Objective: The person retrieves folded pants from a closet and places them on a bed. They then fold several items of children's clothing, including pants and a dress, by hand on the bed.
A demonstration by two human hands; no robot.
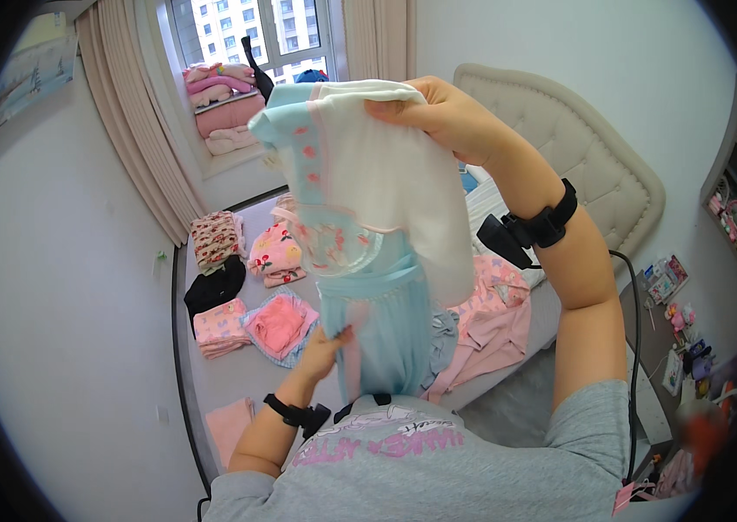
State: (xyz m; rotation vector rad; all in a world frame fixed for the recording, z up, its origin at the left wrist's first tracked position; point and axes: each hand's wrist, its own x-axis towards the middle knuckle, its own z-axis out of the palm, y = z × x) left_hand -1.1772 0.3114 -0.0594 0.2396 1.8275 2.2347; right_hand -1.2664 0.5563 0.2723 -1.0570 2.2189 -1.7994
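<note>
A child's dress (pixel 386 157), white above with pale blue trim, pink flowers and a sheer light blue skirt (pixel 381 326), hangs in front of me. My right hand (pixel 442 113) is raised and closed on its top edge, with the thumb in front of the white cloth. Lower down, my left hand (pixel 326 350) is closed on the left side of the skirt, its fingers partly hidden by fabric. The dress hides part of the bed behind it.
Folded pink clothes (pixel 277 326), a black garment (pixel 216 283) and a patterned bundle (pixel 216 239) lie on the bed (pixel 246 374). Loose pink clothing (pixel 494 313) lies to the right. Rolled bedding (pixel 229 117) is stacked by the window. A padded headboard (pixel 560 139) stands behind.
</note>
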